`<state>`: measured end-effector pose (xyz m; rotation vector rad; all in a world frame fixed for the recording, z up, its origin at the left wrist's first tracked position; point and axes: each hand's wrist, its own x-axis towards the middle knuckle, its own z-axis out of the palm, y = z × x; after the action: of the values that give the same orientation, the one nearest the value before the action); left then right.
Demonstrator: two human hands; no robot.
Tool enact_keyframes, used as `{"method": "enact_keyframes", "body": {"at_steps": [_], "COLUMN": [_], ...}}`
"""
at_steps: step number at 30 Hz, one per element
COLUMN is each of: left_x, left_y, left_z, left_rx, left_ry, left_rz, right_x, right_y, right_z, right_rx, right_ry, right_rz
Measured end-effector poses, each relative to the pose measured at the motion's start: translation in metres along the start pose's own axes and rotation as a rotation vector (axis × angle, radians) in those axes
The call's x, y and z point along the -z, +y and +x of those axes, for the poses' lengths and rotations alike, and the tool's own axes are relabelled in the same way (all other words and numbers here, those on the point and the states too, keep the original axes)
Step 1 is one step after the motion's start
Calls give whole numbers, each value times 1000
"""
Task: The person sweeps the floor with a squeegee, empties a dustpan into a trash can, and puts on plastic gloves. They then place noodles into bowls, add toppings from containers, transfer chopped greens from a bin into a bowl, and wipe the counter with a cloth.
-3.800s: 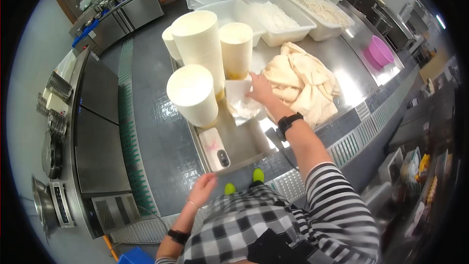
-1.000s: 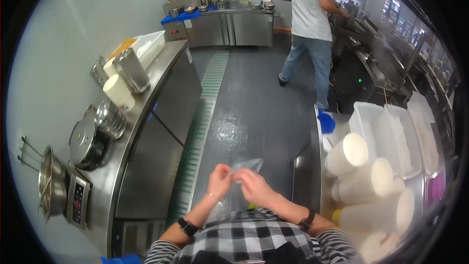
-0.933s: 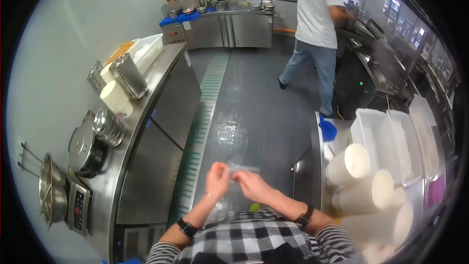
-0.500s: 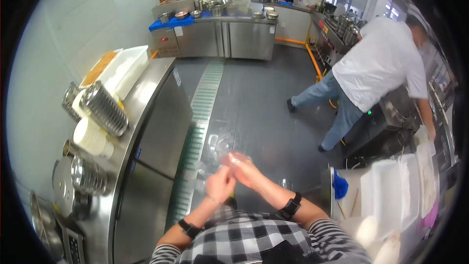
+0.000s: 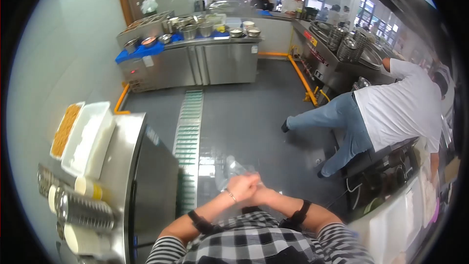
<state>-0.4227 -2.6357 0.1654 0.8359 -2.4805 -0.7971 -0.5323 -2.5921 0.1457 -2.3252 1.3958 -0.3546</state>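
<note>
My left hand [image 5: 242, 186] and my right hand [image 5: 261, 193] meet in front of my checked apron, low in the middle of the view. The left hand's fingers are curled closed against the right hand. A crumpled piece of clear plastic [image 5: 234, 167] sticks up beside the left hand, and both hands seem to be on it. Exactly how the right hand's fingers lie is partly hidden behind the left.
A steel counter [image 5: 128, 132] at left holds a white tub [image 5: 88, 139], an orange-filled tray [image 5: 66, 129] and cups. Farther back stands a steel cabinet [image 5: 227, 63] with bowls. At right a person in white [image 5: 395, 107] bends over equipment. A green floor drain [image 5: 188, 137] runs ahead.
The view has shifted. My hands have come closer together, with the left now over the right. The person at right is bending lower.
</note>
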Motion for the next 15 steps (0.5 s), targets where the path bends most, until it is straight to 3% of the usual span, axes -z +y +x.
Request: {"method": "enact_keyframes", "body": {"at_steps": [2,5,6,7,8,11,14,15], "left_x": [1,40,51,60,63,63,74,81], "left_y": [-15,-19,-26,-36,-50,-98,-139,-151], "left_z": [42,108,125,140,156,195,226,237], "left_rx": [-35,-7,109,228,218,153,124,2], "left_ry": [7,191,146,92,82,32,58,64], "left_rz": [-34,66,95,125,128,183,155,28], "right_x": [-4,4,23,49,74,129,139,136], "right_y": [64,165,176,172,167,157,184,195], "right_z": [33,83,98,117,135,193,248,268], "right_rx": [-25,-12,-13,-167,-325,-442,-441,-442], "right_ry": [-1,-1,14,105,199,160,103,76], "right_rz": [292,753,749,1270,1788,1881,1941,1962]}}
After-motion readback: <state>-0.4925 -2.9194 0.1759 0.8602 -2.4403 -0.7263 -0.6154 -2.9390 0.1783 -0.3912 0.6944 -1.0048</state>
